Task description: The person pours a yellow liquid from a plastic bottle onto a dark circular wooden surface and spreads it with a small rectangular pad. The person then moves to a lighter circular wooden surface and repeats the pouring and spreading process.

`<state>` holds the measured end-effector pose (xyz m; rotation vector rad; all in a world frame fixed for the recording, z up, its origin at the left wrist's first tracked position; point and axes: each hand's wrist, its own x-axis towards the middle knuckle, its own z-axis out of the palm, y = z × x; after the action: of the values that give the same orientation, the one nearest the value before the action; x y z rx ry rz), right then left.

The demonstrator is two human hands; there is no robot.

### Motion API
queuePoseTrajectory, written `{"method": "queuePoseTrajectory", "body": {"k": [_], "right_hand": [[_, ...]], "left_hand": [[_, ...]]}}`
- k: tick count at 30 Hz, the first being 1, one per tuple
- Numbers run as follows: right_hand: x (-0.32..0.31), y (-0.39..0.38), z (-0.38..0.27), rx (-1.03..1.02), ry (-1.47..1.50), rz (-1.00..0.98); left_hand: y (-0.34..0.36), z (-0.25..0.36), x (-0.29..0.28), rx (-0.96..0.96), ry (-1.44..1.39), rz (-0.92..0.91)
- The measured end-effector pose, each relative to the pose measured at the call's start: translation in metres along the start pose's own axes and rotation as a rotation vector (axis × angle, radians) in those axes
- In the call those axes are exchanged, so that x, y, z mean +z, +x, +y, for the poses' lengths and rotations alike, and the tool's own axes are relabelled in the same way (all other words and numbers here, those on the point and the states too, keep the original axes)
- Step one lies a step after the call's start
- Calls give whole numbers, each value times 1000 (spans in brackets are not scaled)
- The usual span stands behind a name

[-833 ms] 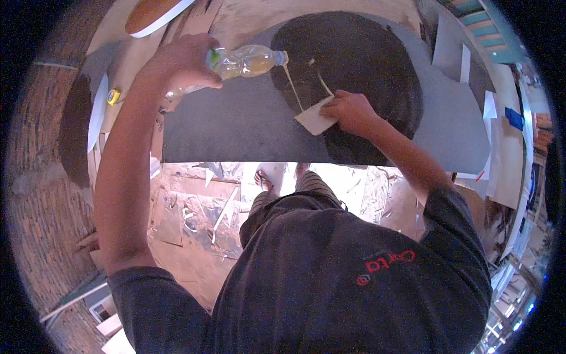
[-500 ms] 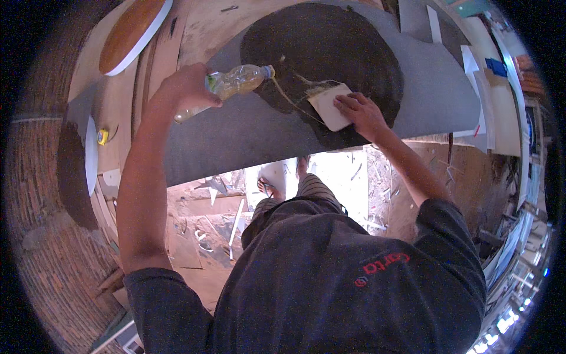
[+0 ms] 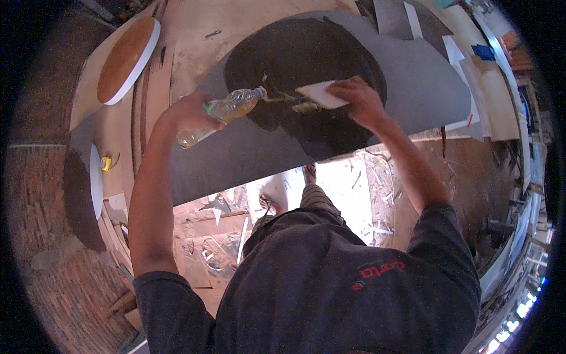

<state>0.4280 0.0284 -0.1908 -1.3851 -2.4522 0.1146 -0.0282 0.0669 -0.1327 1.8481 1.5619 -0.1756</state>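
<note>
My left hand (image 3: 190, 112) is wrapped round a clear plastic bottle (image 3: 234, 105) of yellowish liquid, tilted with its open neck toward the right. My right hand (image 3: 361, 103) grips a pale flat pad (image 3: 320, 93) over a large dark, glossy patch (image 3: 300, 50) on a grey sheet (image 3: 424, 91). A yellowish streak of liquid (image 3: 278, 95) runs from near the bottle's mouth toward the pad, with a smeared blob just below the pad.
An oval orange-brown board with a white edge (image 3: 124, 59) lies at the upper left, a yellow tape measure (image 3: 106, 164) below it. Offcuts and a blue item (image 3: 483, 52) lie at the upper right. The scrap-strewn floor (image 3: 206, 248) and my feet show beneath the sheet.
My left hand and the bottle have moved down the view. My right hand and the pad first shifted right, then moved back up and left over the dark patch, spreading the yellowish liquid.
</note>
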Motion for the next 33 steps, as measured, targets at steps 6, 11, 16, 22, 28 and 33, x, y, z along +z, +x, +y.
{"method": "queuePoseTrajectory", "body": {"k": [6, 11, 16, 22, 28, 33], "right_hand": [[27, 37, -29, -65, 37, 9], [45, 48, -30, -55, 220, 6], [36, 41, -6, -222, 165, -97], [29, 40, 60, -205, -7, -105], [53, 65, 37, -371, -97, -158], [46, 115, 20, -250, -93, -262]], "left_hand": [[-13, 42, -12, -58, -35, 60], [-19, 93, -25, -129, -6, 48], [-11, 99, -27, -104, -15, 231], [-52, 132, -46, -42, -118, 432], [-102, 115, -10, -228, -208, 629], [-148, 88, 64, -287, -271, 748]]}}
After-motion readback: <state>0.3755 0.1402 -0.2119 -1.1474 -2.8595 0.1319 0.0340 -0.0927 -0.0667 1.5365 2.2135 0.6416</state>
